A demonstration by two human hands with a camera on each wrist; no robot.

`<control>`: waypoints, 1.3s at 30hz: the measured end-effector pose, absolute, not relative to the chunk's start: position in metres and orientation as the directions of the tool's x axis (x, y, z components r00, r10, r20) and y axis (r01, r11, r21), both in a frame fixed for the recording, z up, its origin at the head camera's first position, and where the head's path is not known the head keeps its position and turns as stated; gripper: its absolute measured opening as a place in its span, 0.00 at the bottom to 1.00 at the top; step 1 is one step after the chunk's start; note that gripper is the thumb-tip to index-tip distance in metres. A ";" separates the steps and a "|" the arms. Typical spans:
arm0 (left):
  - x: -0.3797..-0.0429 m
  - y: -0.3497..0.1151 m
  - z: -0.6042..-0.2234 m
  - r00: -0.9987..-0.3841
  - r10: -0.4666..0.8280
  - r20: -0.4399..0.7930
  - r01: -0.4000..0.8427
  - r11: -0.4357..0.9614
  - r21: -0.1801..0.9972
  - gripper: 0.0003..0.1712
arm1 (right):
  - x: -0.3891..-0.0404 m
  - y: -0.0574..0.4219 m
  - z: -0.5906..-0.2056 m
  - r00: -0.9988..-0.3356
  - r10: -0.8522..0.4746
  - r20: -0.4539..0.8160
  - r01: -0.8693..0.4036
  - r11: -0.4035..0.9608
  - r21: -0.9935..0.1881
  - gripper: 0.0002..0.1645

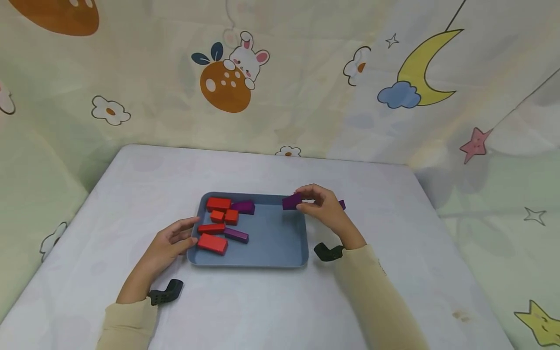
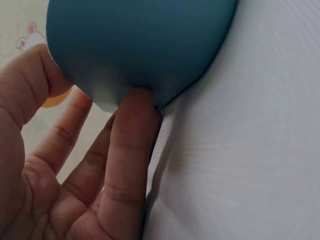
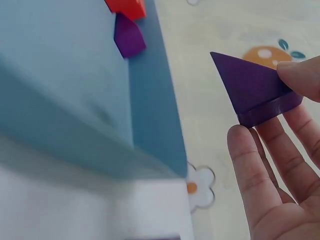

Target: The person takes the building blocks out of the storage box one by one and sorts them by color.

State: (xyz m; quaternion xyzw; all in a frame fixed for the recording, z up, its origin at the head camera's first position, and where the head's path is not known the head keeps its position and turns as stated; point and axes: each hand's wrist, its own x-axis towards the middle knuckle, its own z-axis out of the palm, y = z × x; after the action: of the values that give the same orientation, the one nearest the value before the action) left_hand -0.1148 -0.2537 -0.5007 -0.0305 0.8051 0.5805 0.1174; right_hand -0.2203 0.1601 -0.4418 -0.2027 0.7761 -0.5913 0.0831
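Observation:
My right hand [image 1: 321,206] pinches a purple triangular block [image 3: 255,87] between thumb and fingertips, held up by the right wall of a blue-grey tray [image 1: 271,245]. At the tray's left side is my left hand [image 1: 168,243]; its thumb bends over the rim and its fingertips touch the outer wall [image 2: 145,50]. The left thumb's tip is hidden behind the rim in the left wrist view. Inside the tray's left half lie several red blocks [image 1: 213,244]. Right of them sit a purple block [image 1: 243,207] at the back and a thin purple block [image 1: 236,236] nearer the front.
Beyond my right hand, another purple block [image 1: 342,204] shows partly on the white table [image 1: 245,311]. A printed cloth [image 1: 306,107] hangs behind the table's back edge. A black device [image 1: 328,253] sits at my right wrist, another [image 1: 167,291] at the left.

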 end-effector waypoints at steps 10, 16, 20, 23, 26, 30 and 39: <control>-0.114 -0.254 -0.500 -0.970 0.080 -0.230 -0.192 0.331 0.924 0.36 | -0.221 0.206 -0.438 -0.939 -0.325 0.117 -0.212 0.275 -0.938 0.23; -0.112 -0.254 -0.499 -0.970 0.075 -0.230 -0.192 0.337 0.922 0.36 | -0.219 0.235 -0.442 -0.954 -0.253 0.160 -0.238 0.317 -0.918 0.24; -0.112 -0.255 -0.500 -0.971 0.078 -0.224 -0.186 0.336 0.923 0.37 | -0.218 0.252 -0.446 -0.966 -0.190 0.173 -0.229 0.326 -0.917 0.24; -0.113 -0.255 -0.500 -0.972 0.077 -0.220 -0.183 0.330 0.926 0.36 | -0.217 0.264 -0.449 -0.975 -0.147 0.168 -0.208 0.325 -0.923 0.23; -0.112 -0.254 -0.499 -0.974 0.075 -0.216 -0.182 0.319 0.930 0.36 | -0.217 0.275 -0.451 -0.982 -0.105 0.155 -0.181 0.322 -0.929 0.22; -0.112 -0.253 -0.499 -0.975 0.076 -0.211 -0.177 0.318 0.931 0.36 | -0.218 0.288 -0.456 -0.985 -0.076 0.155 -0.172 0.328 -0.929 0.23; -0.114 -0.251 -0.502 -0.974 0.081 -0.213 -0.176 0.324 0.930 0.36 | -0.222 0.305 -0.469 -0.998 -0.046 0.049 -0.063 0.391 -0.918 0.27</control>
State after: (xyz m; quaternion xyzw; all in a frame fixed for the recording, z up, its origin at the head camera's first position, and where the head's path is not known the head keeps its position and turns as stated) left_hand -0.1139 -0.2515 -0.5020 -0.0295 0.8060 0.5806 0.1109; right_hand -0.2220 0.3048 -0.4694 -0.0329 0.8339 -0.5509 -0.0076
